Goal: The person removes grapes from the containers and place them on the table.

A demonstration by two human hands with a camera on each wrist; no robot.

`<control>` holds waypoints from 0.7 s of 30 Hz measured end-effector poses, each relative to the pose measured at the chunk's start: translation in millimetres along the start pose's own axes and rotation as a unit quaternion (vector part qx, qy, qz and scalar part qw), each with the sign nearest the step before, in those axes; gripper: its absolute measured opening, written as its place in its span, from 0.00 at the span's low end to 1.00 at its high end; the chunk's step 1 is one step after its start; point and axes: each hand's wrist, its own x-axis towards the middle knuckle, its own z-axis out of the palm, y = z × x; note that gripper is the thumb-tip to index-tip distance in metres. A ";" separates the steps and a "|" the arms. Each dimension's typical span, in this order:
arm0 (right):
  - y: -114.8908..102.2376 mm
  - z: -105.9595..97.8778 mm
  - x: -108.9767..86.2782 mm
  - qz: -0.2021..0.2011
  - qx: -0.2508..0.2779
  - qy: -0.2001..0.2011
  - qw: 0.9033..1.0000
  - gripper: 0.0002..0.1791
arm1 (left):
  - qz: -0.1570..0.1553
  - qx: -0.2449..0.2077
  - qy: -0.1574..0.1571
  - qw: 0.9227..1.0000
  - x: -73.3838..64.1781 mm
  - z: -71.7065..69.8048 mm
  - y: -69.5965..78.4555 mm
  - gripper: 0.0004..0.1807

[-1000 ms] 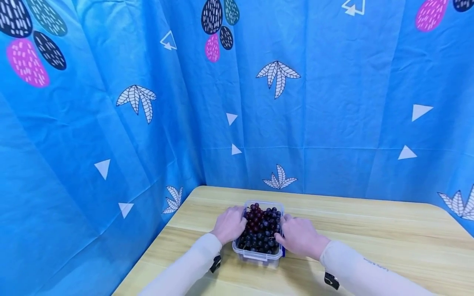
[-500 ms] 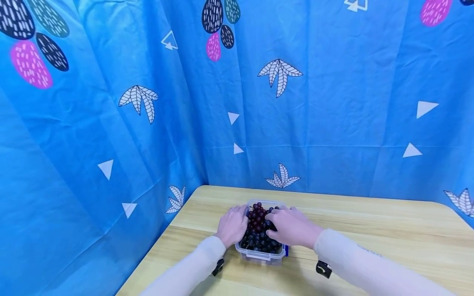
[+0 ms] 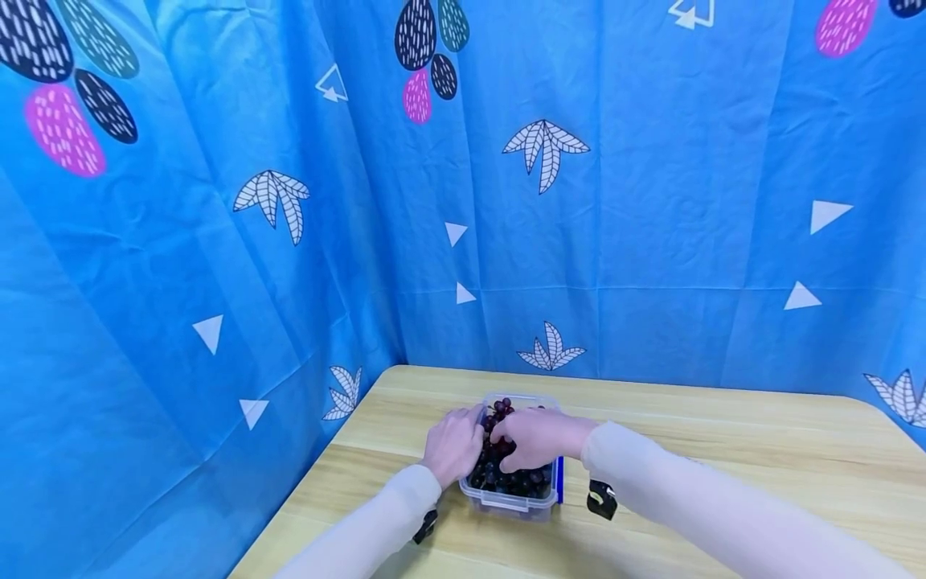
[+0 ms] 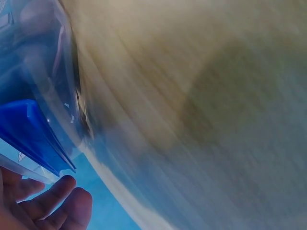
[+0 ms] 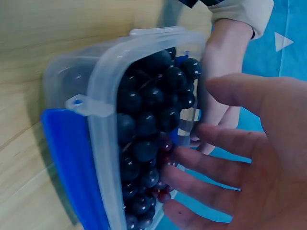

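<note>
A clear plastic food container stands on the table, filled with bunches of nearly black grapes and some dark red grapes. At its left side my left hand grips the rim; its fingers bend near a blue latch. My right hand reaches across from the right, over the grapes. In the right wrist view its fingers are spread and slightly bent, fingertips right at the red grapes, with nothing held. The right hand covers part of the fruit in the head view.
The pale wooden table extends to the right of the container. Behind and to the left hangs a blue patterned curtain. Another blue latch hangs unfastened along the container's right side.
My right hand has left the container's right edge and moved leftward over the grapes. The left hand stays at the left rim, and the container is almost where it was.
</note>
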 end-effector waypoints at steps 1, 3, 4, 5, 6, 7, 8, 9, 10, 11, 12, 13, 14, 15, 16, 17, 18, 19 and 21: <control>-1.0 -1.4 1.4 0.003 0.002 -0.013 1.000 0.25 | 0.000 -0.001 0.001 1.000 0.2 0.1 0.3 0.23; -2.9 -3.0 3.8 0.005 0.002 -0.036 0.999 0.26 | 0.000 -0.005 0.003 1.000 0.3 0.5 0.5 0.23; -3.1 -2.5 5.8 0.002 0.000 -0.044 0.999 0.27 | 0.000 -0.007 0.005 1.000 0.3 0.9 0.5 0.23; -3.8 -2.2 7.6 -0.003 -0.003 -0.051 0.999 0.28 | -0.001 -0.009 0.006 1.000 0.3 0.9 0.6 0.23; -4.4 -1.9 9.4 -0.009 -0.003 -0.055 0.998 0.28 | -0.002 -0.011 0.008 1.000 0.2 0.8 0.6 0.23; -5.3 -1.2 11.5 -0.015 -0.006 -0.057 0.998 0.28 | -0.004 -0.013 0.009 1.000 -0.6 1.3 0.0 0.23; -6.1 -0.5 13.5 -0.020 -0.007 -0.058 0.998 0.28 | -0.006 -0.014 0.010 1.000 -1.0 1.8 -0.5 0.23; -6.6 0.2 15.3 -0.026 -0.010 -0.058 0.998 0.27 | -0.008 -0.016 0.010 1.000 -1.4 2.3 -0.9 0.23; -6.9 0.7 17.1 -0.029 -0.011 -0.059 0.998 0.26 | -0.011 -0.018 0.011 1.000 -1.8 2.3 -0.9 0.23; -7.0 1.4 18.6 -0.032 -0.012 -0.060 0.998 0.26 | -0.013 -0.021 0.011 1.000 -2.1 2.7 -1.1 0.23; -6.9 2.3 20.0 -0.033 -0.014 -0.061 0.998 0.25 | -0.014 -0.024 0.011 1.000 -2.1 2.9 -1.1 0.23; -6.9 2.7 21.2 -0.032 -0.016 -0.065 0.997 0.25 | -0.015 -0.026 0.011 0.999 -2.2 3.1 -1.1 0.23; -7.0 3.0 22.2 -0.030 -0.016 -0.070 0.997 0.26 | -0.017 -0.029 0.011 0.999 -2.3 3.2 -0.9 0.23; -7.0 3.0 22.9 -0.027 -0.017 -0.076 0.997 0.27 | -0.017 -0.032 0.010 0.999 -2.2 3.3 -0.7 0.23; -7.1 2.6 23.6 -0.023 -0.017 -0.081 0.996 0.28 | -0.018 -0.033 0.010 0.999 -2.0 3.4 -0.5 0.23; -7.4 2.0 24.2 -0.020 -0.017 -0.085 0.996 0.28 | -0.018 -0.033 0.009 0.999 -2.0 3.3 -0.3 0.23; -7.5 1.6 24.8 -0.016 -0.016 -0.089 0.996 0.28 | -0.019 -0.033 0.008 0.999 -1.8 3.2 0.0 0.23; -7.7 0.9 25.3 -0.011 -0.015 -0.093 0.995 0.28 | -0.018 -0.033 0.008 0.999 -1.7 3.2 0.1 0.24; -7.9 0.6 26.6 -0.005 -0.015 -0.098 0.995 0.29 | -0.018 -0.032 0.006 0.999 -1.5 2.7 0.4 0.23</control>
